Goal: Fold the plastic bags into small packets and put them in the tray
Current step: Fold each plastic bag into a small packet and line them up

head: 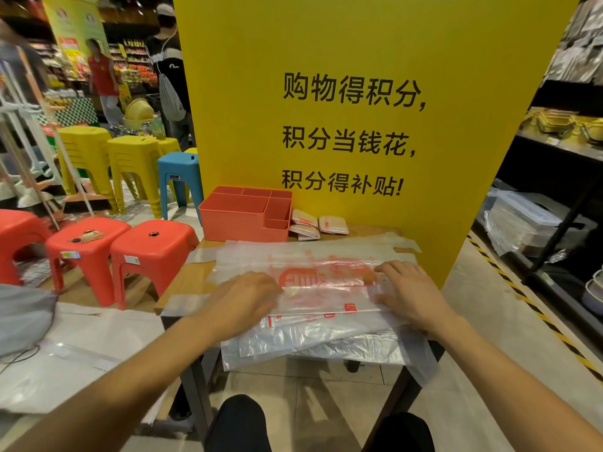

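At the bottom edge of the frame, two knees in dark trousers [238, 419] are seen below the near edge of a small wooden table [192, 277]. A stack of clear plastic bags [326, 349] is draped over that edge, with its lower layers hanging past the tabletop.

On top of the stack, in the middle of the frame, one plastic bag with red print [326, 275] is spread flat, and a straight fold line is seen across its near part. The left hand [241, 298], blurred, is laid palm down on the bag's left part, fingers stretched out and nothing clasped. The right hand [412, 288] is pressed flat on the bag's right part, its fingers straight and spread apart.

Farther back, at the table's rear left, a coral tray [235, 223] divided into compartments is set against a yellow board [359, 44] printed with black characters. Three folded packets [332, 225] are laid on the tabletop just right of the tray, outside it.

At the left of the frame red stools [153, 246] are lined up beside the table, with yellow stools [133, 164] and a blue stool [179, 174] behind them. Dark shelves [554, 148] of goods are seen at the right edge.
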A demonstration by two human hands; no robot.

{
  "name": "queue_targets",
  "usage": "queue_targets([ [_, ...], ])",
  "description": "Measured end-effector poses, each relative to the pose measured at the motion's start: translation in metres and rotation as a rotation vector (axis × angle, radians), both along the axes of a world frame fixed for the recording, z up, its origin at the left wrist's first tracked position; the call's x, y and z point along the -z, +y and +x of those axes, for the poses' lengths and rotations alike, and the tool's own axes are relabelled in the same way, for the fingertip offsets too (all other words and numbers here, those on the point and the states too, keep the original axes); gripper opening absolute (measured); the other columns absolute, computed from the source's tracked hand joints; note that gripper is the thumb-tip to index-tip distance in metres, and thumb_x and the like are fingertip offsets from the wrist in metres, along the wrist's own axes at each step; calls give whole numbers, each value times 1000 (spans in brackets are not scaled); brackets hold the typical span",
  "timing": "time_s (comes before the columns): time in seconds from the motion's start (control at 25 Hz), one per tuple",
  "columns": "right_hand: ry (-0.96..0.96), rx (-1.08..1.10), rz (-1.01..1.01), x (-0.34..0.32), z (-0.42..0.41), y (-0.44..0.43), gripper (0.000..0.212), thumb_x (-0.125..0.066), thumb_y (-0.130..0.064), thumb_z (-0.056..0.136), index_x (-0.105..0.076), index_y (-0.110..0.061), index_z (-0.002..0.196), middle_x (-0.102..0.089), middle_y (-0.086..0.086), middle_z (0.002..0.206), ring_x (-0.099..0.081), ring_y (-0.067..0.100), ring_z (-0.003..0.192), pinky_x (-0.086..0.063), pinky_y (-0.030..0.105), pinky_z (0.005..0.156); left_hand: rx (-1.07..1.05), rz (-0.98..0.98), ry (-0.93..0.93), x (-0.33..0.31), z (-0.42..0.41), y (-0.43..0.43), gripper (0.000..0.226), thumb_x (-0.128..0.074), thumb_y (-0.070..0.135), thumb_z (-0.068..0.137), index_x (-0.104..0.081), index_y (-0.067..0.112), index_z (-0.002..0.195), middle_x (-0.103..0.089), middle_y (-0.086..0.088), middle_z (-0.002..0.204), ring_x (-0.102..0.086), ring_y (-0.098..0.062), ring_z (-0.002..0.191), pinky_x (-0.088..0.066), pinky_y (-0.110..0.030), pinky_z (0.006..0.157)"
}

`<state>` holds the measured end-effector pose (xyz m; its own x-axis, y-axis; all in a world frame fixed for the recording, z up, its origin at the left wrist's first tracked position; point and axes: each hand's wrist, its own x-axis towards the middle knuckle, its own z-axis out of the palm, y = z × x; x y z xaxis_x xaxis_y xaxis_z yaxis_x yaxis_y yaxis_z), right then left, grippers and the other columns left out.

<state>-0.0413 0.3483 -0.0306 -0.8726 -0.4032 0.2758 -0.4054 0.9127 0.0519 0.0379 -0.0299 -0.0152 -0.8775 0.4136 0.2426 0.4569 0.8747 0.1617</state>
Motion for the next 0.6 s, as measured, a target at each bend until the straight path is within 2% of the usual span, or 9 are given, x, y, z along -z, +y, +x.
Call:
queue_targets([
  [0.08, -18, -49, -57, 0, 6, -4, 42, -62, -53, 93, -63, -28, 128, -65, -6, 132, -60, 20, 120, -48, 39, 100, 61, -46, -78, 14, -2, 24, 42, -54, 50, 103, -61, 35, 142, -54, 11, 149, -50, -12, 135, -44, -36, 110],
  [0.16, -49, -157, -160, 0, 17, -14, 48, -48, -55, 98, -68, -23, 128, -68, -3, 133, -64, 20, 120, -52, 40, 102, 61, -68, -108, 22, -9, 31, 47, -54, 56, 101, -60, 36, 143, -53, 11, 151, -49, -15, 137, -44, -37, 109],
  [0.24, -116, -266, -156, 4, 30, -31, 52, -43, -57, 103, -64, -24, 137, -60, -5, 146, -56, 14, 133, -43, 35, 114, 72, -100, -103, 28, -12, 32, 46, -55, 54, 101, -60, 36, 143, -54, 12, 151, -50, -15, 136, -46, -37, 106],
  [0.32, -173, -316, -106, 13, 34, -47, 49, -45, -55, 105, -60, -25, 141, -54, -6, 153, -46, 12, 142, -37, 33, 119, 91, -106, -55, 31, -13, 34, 38, -53, 49, 104, -65, 36, 137, -60, 12, 146, -56, -15, 131, -51, -37, 100],
  [0.4, -188, -318, -88, 18, 34, -55, 41, -46, -49, 106, -60, -26, 137, -57, -6, 149, -47, 14, 141, -45, 38, 113, 94, -131, 23, 30, -15, 34, 23, -50, 40, 106, -71, 37, 117, -72, 11, 122, -67, -17, 110, -57, -36, 84],
  [0.48, -199, -283, -88, 20, 34, -56, 41, -45, -44, 108, -57, -27, 143, -52, -7, 154, -44, 14, 145, -45, 37, 112, 71, -238, 97, 30, -18, 32, 13, -50, 28, 103, -58, 30, 93, -68, 6, 86, -66, -20, 75, -52, -35, 61],
  [0.52, -201, -264, -85, 20, 35, -56, 43, -44, -43, 109, -54, -27, 148, -47, -7, 159, -41, 13, 147, -42, 36, 114, 56, -286, 112, 31, -17, 31, 14, -54, 21, 99, -52, 29, 87, -63, 4, 75, -60, -20, 62, -49, -34, 54],
  [0.6, -190, -242, -71, 21, 36, -52, 44, -42, -42, 110, -52, -26, 150, -44, -7, 160, -43, 13, 146, -44, 36, 114, 39, -375, 98, 34, -15, 27, 23, -65, 10, 89, -53, 30, 88, -61, 4, 70, -55, -19, 50, -44, -32, 47],
])
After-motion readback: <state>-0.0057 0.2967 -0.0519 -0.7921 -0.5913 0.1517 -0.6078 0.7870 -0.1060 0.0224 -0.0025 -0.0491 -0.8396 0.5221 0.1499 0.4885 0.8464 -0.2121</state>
